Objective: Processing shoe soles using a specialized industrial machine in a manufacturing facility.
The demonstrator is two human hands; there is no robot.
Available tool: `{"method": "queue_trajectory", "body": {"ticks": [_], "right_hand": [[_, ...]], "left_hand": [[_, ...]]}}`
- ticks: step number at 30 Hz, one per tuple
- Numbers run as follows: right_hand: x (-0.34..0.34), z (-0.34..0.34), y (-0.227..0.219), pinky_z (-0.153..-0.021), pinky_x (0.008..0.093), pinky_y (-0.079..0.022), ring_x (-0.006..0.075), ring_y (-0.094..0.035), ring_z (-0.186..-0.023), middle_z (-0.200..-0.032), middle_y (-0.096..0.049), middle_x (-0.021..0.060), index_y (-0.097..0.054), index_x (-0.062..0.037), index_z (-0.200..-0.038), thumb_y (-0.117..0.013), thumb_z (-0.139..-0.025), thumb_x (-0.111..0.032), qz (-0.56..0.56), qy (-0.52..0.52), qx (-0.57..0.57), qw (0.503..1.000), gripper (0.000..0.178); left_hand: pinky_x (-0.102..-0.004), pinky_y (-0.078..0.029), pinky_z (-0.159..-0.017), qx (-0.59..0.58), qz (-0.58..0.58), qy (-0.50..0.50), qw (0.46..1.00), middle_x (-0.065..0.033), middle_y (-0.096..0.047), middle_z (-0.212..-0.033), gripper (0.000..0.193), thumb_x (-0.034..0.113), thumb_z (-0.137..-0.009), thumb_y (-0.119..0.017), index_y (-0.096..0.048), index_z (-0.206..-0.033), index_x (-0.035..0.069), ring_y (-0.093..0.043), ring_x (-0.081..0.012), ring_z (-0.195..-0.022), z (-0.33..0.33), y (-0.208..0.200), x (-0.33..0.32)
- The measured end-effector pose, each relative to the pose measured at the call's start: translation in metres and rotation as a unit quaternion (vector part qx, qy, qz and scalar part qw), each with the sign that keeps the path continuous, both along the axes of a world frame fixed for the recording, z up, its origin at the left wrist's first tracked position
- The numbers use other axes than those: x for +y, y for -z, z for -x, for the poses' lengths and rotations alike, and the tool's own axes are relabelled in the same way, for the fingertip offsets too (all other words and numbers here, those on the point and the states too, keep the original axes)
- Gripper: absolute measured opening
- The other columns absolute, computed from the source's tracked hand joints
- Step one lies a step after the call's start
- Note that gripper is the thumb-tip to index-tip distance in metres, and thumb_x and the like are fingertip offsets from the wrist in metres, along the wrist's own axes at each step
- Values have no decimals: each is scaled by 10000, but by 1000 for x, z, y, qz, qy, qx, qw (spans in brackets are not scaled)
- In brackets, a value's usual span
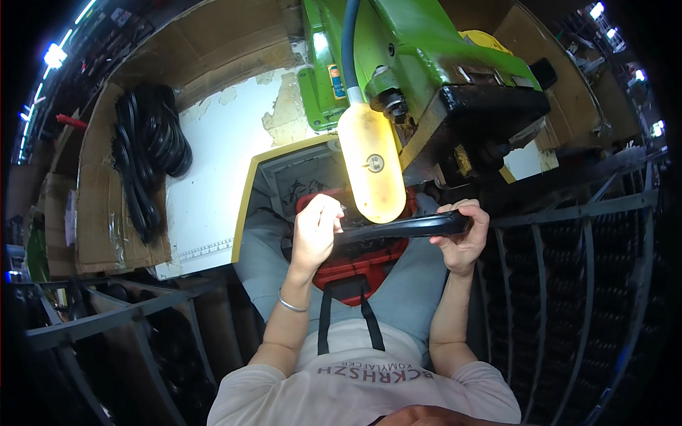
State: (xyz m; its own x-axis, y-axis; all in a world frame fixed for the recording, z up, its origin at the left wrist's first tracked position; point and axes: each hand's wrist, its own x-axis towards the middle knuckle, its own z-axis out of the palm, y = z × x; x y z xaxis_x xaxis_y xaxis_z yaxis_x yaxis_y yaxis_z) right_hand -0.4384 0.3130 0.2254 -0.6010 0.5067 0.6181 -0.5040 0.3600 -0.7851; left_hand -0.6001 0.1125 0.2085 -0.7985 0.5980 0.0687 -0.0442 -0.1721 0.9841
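Observation:
A long, glossy black piece that looks like a shoe sole [419,226] is held edge-on in front of my body, its thicker end at the right. My right hand [463,238] grips that end between thumb and fingers. At the thinner end my left hand [317,231] is closed, fingertips pinched together; whether they press the sole or a small thing is hidden. Just above the sole hangs a glowing yellow lamp [371,167] on a grey cable. Behind it stands a green machine [426,50] with a dark head [490,117].
Bundles of black strips [145,156] lie on the white tabletop [209,184] at left, inside cardboard walls [206,42]. The table has a yellow cut-out edge [245,206]. Metal racks [543,298] with dark pieces flank both sides. Something red [341,273] sits between my legs.

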Motion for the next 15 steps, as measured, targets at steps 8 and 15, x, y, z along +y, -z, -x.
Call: {"method": "queue_trajectory", "body": {"ticks": [8,15], "right_hand": [[-4,-5,6,-769,262,-483,158,-544,-878,-984,-498,82,-464,-34,-1150,-867,-651,-107,5,-10,-26,1000,645],[-3,-5,6,-786,269,-482,162,-545,-890,-987,-495,78,-458,-48,-1154,-865,-656,-111,16,-5,2,1000,646]], "left_hand": [[-229,-429,-537,159,150,142,965,-48,-637,-695,67,64,-827,-651,-665,-867,11,-530,-63,-572,-10,-32,10],[-273,-486,-571,107,182,-37,977,-88,-620,-658,81,62,-911,-543,-601,-910,4,-619,-131,-597,3,-10,3]]}}
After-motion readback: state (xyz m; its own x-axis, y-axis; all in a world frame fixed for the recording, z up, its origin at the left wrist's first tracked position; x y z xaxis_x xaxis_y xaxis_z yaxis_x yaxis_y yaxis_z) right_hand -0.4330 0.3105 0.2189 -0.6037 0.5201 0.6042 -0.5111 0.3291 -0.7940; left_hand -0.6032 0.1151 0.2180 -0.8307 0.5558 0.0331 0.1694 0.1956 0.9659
